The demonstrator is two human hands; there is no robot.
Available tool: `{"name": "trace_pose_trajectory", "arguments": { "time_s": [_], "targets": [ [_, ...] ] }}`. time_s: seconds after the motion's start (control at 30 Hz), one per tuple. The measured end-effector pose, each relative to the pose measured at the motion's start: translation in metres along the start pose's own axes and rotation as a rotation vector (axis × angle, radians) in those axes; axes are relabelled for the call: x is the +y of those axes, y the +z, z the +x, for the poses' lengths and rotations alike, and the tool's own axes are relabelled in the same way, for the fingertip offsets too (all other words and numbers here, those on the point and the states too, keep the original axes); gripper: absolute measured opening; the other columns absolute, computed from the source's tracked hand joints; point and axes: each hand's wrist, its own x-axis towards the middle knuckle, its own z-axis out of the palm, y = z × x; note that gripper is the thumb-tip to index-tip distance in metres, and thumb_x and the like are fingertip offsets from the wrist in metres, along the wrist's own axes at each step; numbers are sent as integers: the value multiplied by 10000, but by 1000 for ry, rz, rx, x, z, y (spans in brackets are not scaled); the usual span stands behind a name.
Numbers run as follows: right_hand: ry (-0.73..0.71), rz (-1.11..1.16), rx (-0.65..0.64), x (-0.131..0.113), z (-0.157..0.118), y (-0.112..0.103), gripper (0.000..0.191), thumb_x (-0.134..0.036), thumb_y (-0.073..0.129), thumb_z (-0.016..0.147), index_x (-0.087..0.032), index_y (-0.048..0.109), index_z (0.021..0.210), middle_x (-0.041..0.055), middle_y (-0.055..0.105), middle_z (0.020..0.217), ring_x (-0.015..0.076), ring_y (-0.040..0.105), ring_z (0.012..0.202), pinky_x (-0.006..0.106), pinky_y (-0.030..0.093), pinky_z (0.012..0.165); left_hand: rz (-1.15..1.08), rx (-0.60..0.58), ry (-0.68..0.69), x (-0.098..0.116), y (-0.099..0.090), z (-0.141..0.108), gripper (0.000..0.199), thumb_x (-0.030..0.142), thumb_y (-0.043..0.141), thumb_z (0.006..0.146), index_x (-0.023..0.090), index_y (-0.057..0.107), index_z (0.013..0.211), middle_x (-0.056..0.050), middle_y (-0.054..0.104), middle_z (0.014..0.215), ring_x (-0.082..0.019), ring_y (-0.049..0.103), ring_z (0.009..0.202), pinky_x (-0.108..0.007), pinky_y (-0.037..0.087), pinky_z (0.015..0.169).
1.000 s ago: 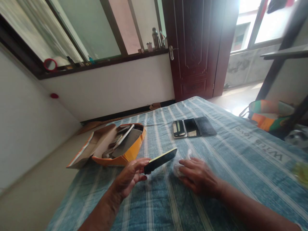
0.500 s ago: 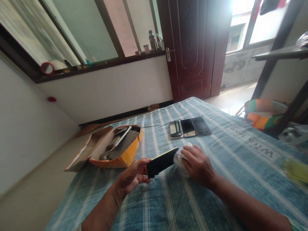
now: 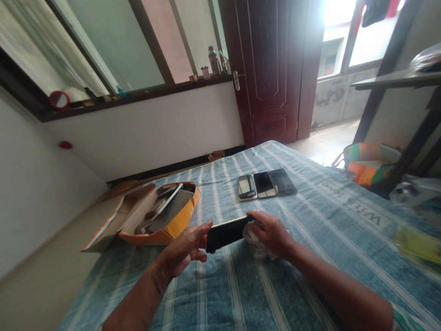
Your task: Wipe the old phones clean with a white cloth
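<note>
A black smartphone [image 3: 225,233] with a pale yellow-green edge is held between my hands above the bed. My left hand [image 3: 188,246] grips its left end, thumb on the upper edge and fingers beneath. At its right end, my right hand [image 3: 270,232] is closed on a crumpled white cloth [image 3: 255,239] and touches the phone's corner. Beyond them lie three phones side by side: a light-edged one [image 3: 247,187], a dark one [image 3: 264,185] and a wider dark one [image 3: 282,182]. Left of my hands sits an open orange box [image 3: 179,223] holding several phones.
A blue striped sheet [image 3: 320,248] covers the bed. Yellow see-through plastic [image 3: 416,243] lies at its right edge. A colourful bag [image 3: 370,163] stands beyond on the right. Behind are a dark red door [image 3: 272,69] and a window sill [image 3: 138,98] with small items.
My right hand has shifted from the front of the phone's right end onto its upper right corner, the cloth now hanging below. The phone is tilted less. The whole view has shifted slightly.
</note>
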Motion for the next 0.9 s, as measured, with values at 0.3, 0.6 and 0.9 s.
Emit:
{"name": "trace_pose_trajectory", "arguments": {
  "time_s": [0.3, 0.6, 0.9],
  "targets": [
    [359, 523, 47, 7, 9, -8, 117, -256, 620, 722, -197, 690, 795, -43, 620, 628, 125, 568, 598, 232, 430, 571, 39, 179, 98, 26, 14, 11, 478, 619, 664, 687, 147, 621, 756, 0, 599, 654, -117, 529, 574, -211, 328, 487],
    [701, 1134, 111, 5, 10, -22, 377, -337, 839, 518, -140, 663, 786, -6, 672, 627, 138, 599, 549, 257, 465, 549, -226, 296, 224, 38, 32, 50, 254, 164, 717, 681, 149, 649, 925, -11, 663, 788, -88, 600, 653, -181, 385, 546],
    [768, 1267, 370, 13, 15, -22, 475, -340, 896, 412, -152, 645, 769, -2, 678, 612, 151, 616, 519, 258, 482, 512, -189, 74, 202, 10, 90, 80, 216, 216, 643, 739, 139, 672, 939, -51, 696, 774, -118, 643, 666, -189, 412, 541]
  ]
}}
